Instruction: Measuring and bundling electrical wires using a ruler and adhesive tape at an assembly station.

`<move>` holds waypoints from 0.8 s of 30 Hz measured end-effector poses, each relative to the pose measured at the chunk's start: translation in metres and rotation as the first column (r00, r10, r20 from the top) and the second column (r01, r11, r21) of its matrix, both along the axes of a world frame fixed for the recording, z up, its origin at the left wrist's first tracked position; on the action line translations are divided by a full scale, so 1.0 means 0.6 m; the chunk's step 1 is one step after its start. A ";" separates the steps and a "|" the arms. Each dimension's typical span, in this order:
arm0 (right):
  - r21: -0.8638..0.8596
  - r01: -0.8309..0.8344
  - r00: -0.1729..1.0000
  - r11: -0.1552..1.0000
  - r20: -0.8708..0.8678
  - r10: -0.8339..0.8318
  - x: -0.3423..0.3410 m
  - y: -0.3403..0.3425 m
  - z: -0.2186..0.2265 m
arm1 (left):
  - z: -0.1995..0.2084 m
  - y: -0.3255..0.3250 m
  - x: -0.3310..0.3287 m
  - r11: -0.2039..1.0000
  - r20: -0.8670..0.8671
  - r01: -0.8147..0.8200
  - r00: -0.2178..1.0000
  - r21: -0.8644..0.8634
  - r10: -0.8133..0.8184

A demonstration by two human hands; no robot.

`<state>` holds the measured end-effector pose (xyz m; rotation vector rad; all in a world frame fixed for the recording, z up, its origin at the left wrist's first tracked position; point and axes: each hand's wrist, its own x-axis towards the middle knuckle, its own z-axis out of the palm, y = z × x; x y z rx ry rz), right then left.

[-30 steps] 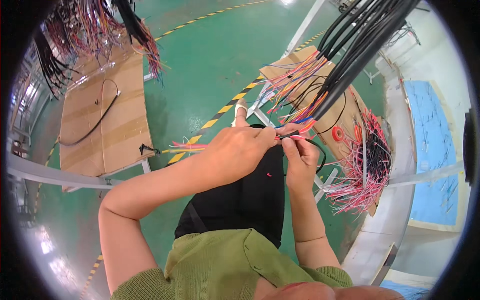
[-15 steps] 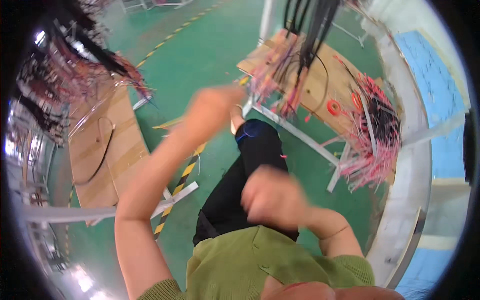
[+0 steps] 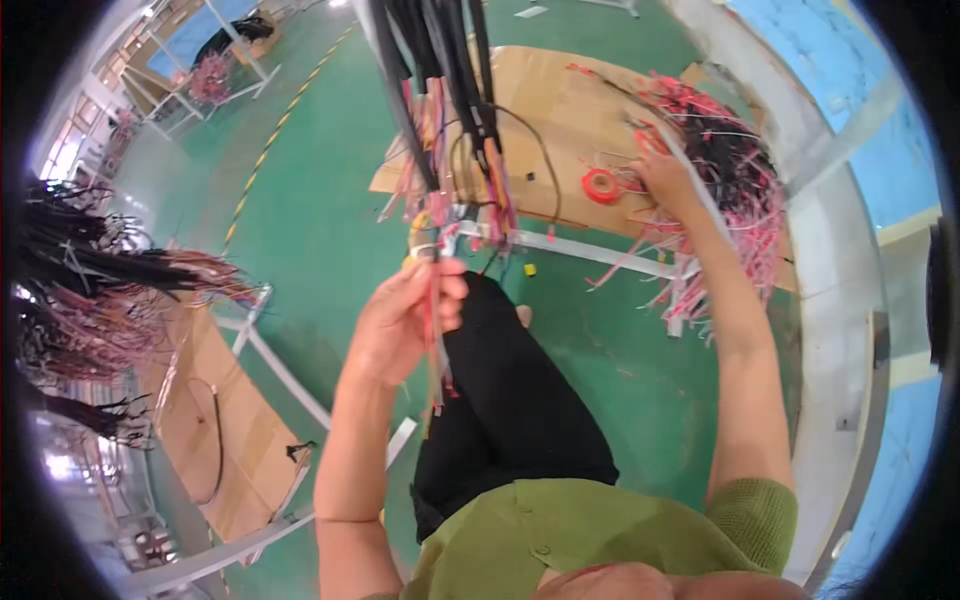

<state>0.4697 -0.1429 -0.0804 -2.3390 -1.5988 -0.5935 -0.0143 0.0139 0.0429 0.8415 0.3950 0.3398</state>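
My left hand point(image 3: 410, 315) is closed in a pinch on a bunch of thin coloured wires point(image 3: 433, 350). Their loose ends dangle below my fingers. These wires come out of black-sleeved cables point(image 3: 440, 70) that hang from above, with a whitish and yellow part just over my fingertips. Out to the right, my right hand point(image 3: 668, 180) is at the cardboard-covered table, its fingers closed round a small red-handled tool point(image 3: 652, 140). The tool's exact kind is too small to make out. A red tape roll point(image 3: 601, 185) lies beside that hand.
Cardboard point(image 3: 570, 90) covers the table on a white frame point(image 3: 600, 253). A heap of black and pink wires point(image 3: 725, 160) lies at its right. More cable bundles point(image 3: 90, 290) hang at left, over another cardboard-topped stand point(image 3: 245, 440). A yellow-black line point(image 3: 265, 150) crosses the green floor.
My left hand has moved to the hanging cables and taken hold of wires. My right hand has gone from before my body out to the table. My view has shifted.
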 end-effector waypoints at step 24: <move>0.271 -0.018 0.699 0.962 -0.684 0.206 -0.479 -0.192 0.108 | -0.021 -0.081 0.069 0.984 0.122 -0.164 0.978 -0.074 0.172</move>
